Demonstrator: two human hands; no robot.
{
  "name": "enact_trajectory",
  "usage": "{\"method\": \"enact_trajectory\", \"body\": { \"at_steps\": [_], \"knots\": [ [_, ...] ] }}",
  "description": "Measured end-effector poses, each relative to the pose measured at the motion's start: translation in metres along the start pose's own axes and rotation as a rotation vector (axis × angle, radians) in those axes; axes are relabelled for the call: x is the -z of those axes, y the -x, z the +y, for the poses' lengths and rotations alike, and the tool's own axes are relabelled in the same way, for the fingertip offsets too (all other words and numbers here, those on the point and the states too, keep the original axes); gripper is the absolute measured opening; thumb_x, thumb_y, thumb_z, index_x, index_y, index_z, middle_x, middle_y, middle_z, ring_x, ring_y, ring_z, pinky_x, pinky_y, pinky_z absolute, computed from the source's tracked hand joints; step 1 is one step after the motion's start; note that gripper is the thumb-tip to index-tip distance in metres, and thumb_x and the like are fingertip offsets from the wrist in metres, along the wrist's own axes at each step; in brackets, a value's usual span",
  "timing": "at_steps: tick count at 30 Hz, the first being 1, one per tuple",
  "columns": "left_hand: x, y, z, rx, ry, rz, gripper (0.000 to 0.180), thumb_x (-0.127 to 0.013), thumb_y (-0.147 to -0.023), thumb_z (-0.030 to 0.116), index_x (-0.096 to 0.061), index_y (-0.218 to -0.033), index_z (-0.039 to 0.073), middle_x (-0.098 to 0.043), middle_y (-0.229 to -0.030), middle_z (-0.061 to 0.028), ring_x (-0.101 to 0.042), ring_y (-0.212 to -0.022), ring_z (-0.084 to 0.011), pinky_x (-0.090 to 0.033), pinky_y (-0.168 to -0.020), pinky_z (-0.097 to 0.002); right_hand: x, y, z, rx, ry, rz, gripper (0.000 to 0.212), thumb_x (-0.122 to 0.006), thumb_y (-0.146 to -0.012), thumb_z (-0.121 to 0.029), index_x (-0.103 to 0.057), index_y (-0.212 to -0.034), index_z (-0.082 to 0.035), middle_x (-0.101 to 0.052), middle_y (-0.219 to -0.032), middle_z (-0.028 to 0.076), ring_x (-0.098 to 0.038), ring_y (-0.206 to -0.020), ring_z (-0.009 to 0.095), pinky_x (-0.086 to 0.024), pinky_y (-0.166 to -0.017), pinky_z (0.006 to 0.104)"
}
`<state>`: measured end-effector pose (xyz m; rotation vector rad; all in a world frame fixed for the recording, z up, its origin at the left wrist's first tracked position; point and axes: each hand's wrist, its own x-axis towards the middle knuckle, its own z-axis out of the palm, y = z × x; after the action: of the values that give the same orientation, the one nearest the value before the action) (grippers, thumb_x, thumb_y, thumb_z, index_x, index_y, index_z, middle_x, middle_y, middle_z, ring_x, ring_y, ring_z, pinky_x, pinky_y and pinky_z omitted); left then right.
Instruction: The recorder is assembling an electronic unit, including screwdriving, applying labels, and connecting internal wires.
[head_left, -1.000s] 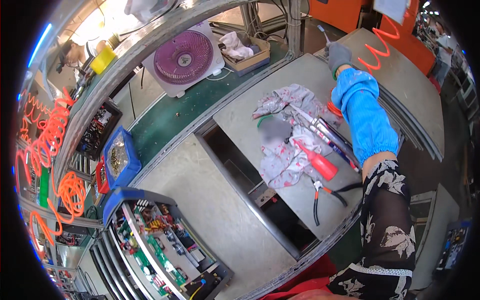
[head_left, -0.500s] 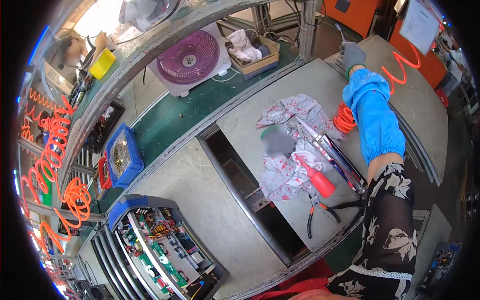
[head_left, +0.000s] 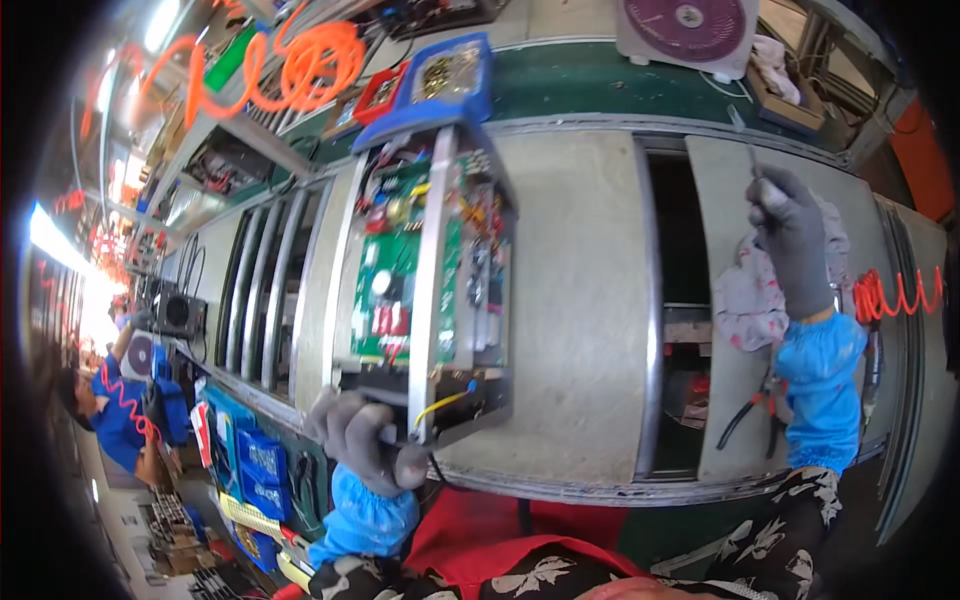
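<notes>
Open grey metal chassis (head_left: 430, 290) is sitting on the grey bench (head_left: 580, 300), holding green circuit boards (head_left: 395, 270) and wiring. Left gloved hand (head_left: 365, 445) is clamping its near corner. Right gloved hand (head_left: 795, 250) is closing around a thin metal tool (head_left: 752, 165) over a stained white rag (head_left: 745, 300); black-handled pliers (head_left: 755, 410) lying just beside.

The right hand (head_left: 792, 240) closes around a thin tool (head_left: 752, 165) whose handle is hidden in the glove; its kind cannot be told. Below that hand, the sleeve covers part of the pliers (head_left: 752, 410). The left hand (head_left: 362, 440) hides the near corner of the open metal box (head_left: 430, 290).
</notes>
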<state>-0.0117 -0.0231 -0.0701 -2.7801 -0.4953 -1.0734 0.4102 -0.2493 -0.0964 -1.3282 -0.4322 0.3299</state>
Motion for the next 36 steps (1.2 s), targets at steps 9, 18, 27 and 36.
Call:
{"method": "enact_trajectory", "body": {
  "at_steps": [9,18,27,36],
  "knots": [
    [0.009,-0.004,-0.013,-0.173,0.206,0.1,0.041,-0.064,-0.077,0.021,-0.064,-0.115,0.006,-0.064,-0.099,-0.0118,-0.06,-0.096,-0.0307,-0.038,-0.09,-0.04,-0.145,0.193,-0.007,0.351,0.165,-0.303,0.019,-0.062,-0.088,-0.001,-0.065,-0.107,0.001,-0.064,-0.093,0.005,-0.06,-0.087,0.011,-0.047,-0.078,0.0235],
    [0.02,0.018,-0.078,-0.08,0.718,-0.068,0.048,-0.056,-0.081,0.001,-0.059,-0.129,0.006,-0.059,-0.123,-0.0141,-0.058,-0.113,-0.0265,-0.048,-0.093,-0.0344,-0.214,0.245,0.002,0.79,0.568,-0.293,0.016,-0.067,-0.085,-0.001,-0.072,-0.1,-0.003,-0.065,-0.08,0.008,-0.06,-0.071,0.019,-0.045,-0.067,0.0296],
    [0.012,0.023,-0.083,-0.087,0.734,-0.012,0.043,-0.06,-0.083,0.005,-0.062,-0.126,0.006,-0.061,-0.119,-0.0145,-0.058,-0.112,-0.0272,-0.048,-0.095,-0.0364,-0.231,0.244,0.012,0.887,0.734,-0.198,0.015,-0.069,-0.086,-0.006,-0.073,-0.1,-0.005,-0.063,-0.076,0.008,-0.059,-0.066,0.02,-0.043,-0.063,0.0305],
    [0.011,0.019,-0.078,-0.099,0.69,0.054,0.037,-0.069,-0.085,0.019,-0.066,-0.121,0.007,-0.063,-0.113,-0.0133,-0.058,-0.109,-0.0283,-0.049,-0.092,-0.0377,-0.234,0.244,0.016,0.831,0.744,-0.129,0.012,-0.069,-0.087,-0.01,-0.073,-0.098,-0.01,-0.064,-0.077,0.005,-0.057,-0.071,0.018,-0.04,-0.072,0.0297]
  ]
}}
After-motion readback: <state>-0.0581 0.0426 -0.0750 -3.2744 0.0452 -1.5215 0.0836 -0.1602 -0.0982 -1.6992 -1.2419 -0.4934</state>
